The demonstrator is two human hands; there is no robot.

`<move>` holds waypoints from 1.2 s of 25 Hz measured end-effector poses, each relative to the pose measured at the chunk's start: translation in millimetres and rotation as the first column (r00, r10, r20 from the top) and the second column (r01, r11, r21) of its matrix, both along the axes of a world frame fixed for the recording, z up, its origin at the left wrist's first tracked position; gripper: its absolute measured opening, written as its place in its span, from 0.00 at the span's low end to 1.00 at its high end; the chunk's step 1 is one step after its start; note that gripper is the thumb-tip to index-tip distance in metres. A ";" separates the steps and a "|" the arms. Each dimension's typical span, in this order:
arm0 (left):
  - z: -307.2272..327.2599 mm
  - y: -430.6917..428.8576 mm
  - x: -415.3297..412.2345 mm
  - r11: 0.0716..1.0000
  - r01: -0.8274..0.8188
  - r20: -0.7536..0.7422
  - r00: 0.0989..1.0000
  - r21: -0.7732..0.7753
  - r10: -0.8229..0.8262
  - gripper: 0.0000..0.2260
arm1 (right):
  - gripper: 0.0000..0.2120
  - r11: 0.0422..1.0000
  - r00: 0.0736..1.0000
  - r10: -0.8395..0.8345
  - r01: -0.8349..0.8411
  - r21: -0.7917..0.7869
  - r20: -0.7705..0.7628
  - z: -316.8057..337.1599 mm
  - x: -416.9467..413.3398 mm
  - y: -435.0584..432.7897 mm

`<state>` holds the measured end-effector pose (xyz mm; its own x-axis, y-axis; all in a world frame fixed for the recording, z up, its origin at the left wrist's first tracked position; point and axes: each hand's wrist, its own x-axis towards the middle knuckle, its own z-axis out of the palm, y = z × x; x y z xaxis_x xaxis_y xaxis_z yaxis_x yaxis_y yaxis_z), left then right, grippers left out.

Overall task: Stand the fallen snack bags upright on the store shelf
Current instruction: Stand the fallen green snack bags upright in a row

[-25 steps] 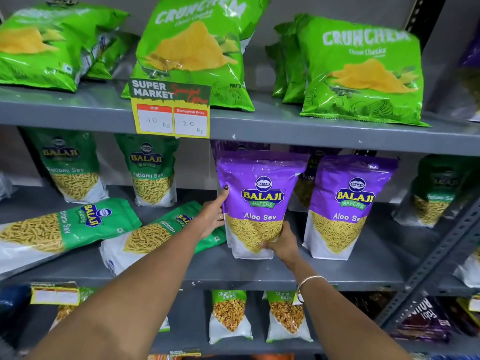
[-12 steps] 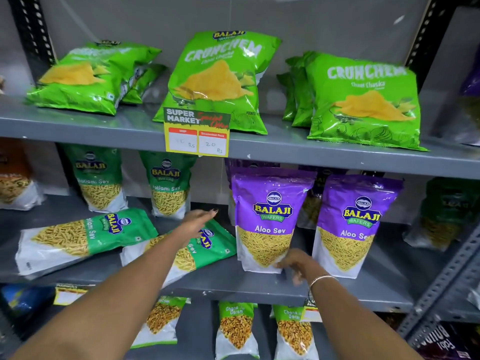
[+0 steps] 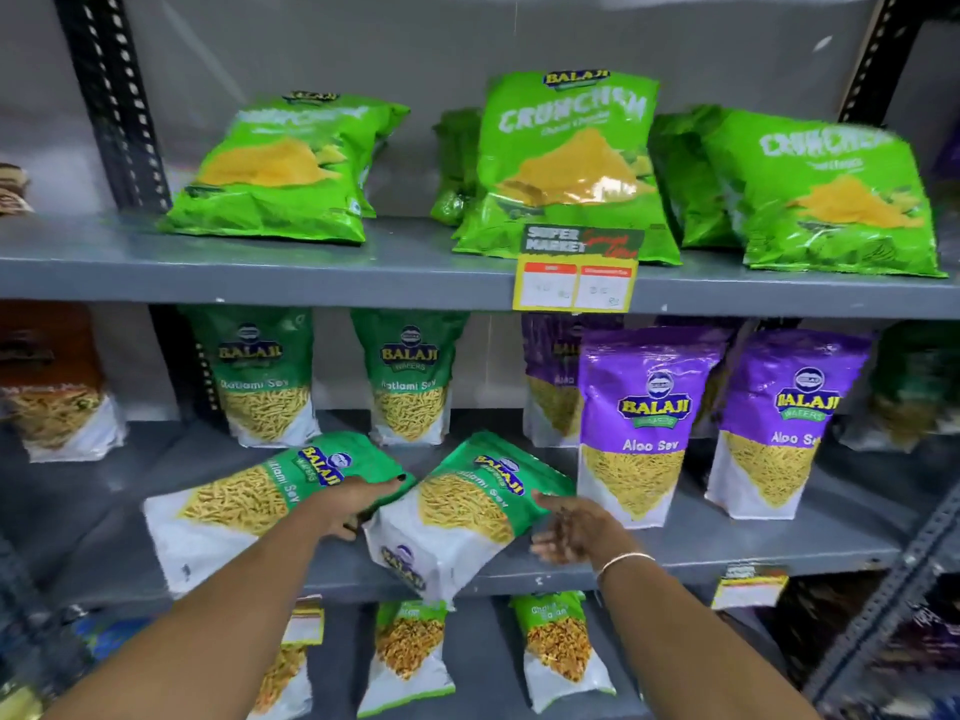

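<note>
Two green Ratlami Sev bags lie fallen on the grey middle shelf [image 3: 727,543]. The left fallen bag [image 3: 234,511] lies flat with its top to the right. The right fallen bag [image 3: 467,517] lies slanted, its white bottom hanging over the shelf's front edge. My left hand [image 3: 353,506] reaches between the two bags, fingers stretched out at the right bag's left edge. My right hand [image 3: 566,527] is at that bag's right edge with fingers spread. Neither hand visibly grips it. Two purple Aloo Sev bags [image 3: 644,423] [image 3: 779,423] stand upright to the right.
Two green Ratlami Sev bags [image 3: 260,376] [image 3: 410,376] stand upright behind the fallen ones. Green Crunchem bags [image 3: 571,163] lean on the top shelf above a yellow price tag [image 3: 574,283]. Small Chana Garam packs [image 3: 410,652] stand on the shelf below. A slotted post [image 3: 883,605] runs at right.
Both hands let go of the purple Aloo Sev bag, which stays upright, and moved left to either side of the right fallen green bag. The view shifted left.
</note>
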<state>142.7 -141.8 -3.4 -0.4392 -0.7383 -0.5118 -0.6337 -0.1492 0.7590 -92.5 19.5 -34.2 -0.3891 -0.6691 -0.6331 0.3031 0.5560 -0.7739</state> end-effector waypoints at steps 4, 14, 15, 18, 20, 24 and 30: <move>-16.2 -10.6 -0.7 0.981 0.094 -0.083 0.993 0.172 -0.081 0.27 | 0.25 0.952 0.936 -0.258 0.288 -0.100 0.238 -15.3 27.7 -27.0; -22.4 -12.6 10.8 0.954 0.200 -0.159 0.973 0.224 -0.166 0.23 | 0.03 0.852 0.873 -0.426 0.475 -0.220 0.235 -5.8 53.0 -40.0; -20.5 -7.4 16.6 0.950 0.206 -0.180 0.970 0.236 -0.166 0.15 | 0.03 0.846 0.875 -0.425 0.476 -0.243 0.232 -0.9 55.7 -39.0; -15.2 8.0 30.5 0.956 0.218 -0.212 0.961 0.198 -0.175 0.14 | 0.03 0.854 0.919 -0.367 0.395 -0.339 0.144 24.8 66.7 -28.7; -9.7 23.7 38.0 0.966 0.206 -0.243 0.956 0.157 -0.165 0.12 | 0.05 0.855 0.936 -0.352 0.336 -0.396 0.034 45.2 70.1 -23.7; -10.1 55.0 49.0 0.980 0.189 -0.335 0.928 0.054 -0.161 0.13 | 0.09 0.858 0.959 -0.257 0.170 -0.485 -0.119 67.8 82.2 -15.7; -18.7 69.3 53.1 0.989 0.073 -0.291 0.951 -0.126 -0.107 0.29 | 0.10 0.854 0.960 -0.193 0.063 -0.517 -0.202 77.5 94.2 -6.6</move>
